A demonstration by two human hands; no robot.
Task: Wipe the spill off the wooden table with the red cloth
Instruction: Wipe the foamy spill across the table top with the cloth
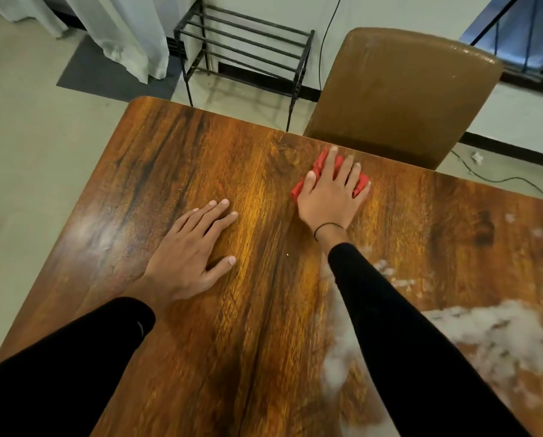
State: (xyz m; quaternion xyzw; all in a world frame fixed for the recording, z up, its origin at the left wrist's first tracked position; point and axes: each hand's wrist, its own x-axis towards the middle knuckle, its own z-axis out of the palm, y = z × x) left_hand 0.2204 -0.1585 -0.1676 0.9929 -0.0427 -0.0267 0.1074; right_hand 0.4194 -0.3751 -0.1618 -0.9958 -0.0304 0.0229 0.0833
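The wooden table (175,152) fills most of the view. My right hand (330,197) presses flat on the bunched red cloth (320,167) near the table's far edge, fingers straight and spread over it. My left hand (194,247) rests flat on the bare wood to the left, fingers straight, holding nothing. A white, foamy spill (497,332) spreads over the right side of the table, with a streak beside and under my right forearm, well behind the cloth.
A brown padded chair (399,93) stands against the far edge just beyond the cloth. A black metal rack (241,42) sits on the floor behind the table. Cables trail on the floor at the right. The table's left edge runs diagonally.
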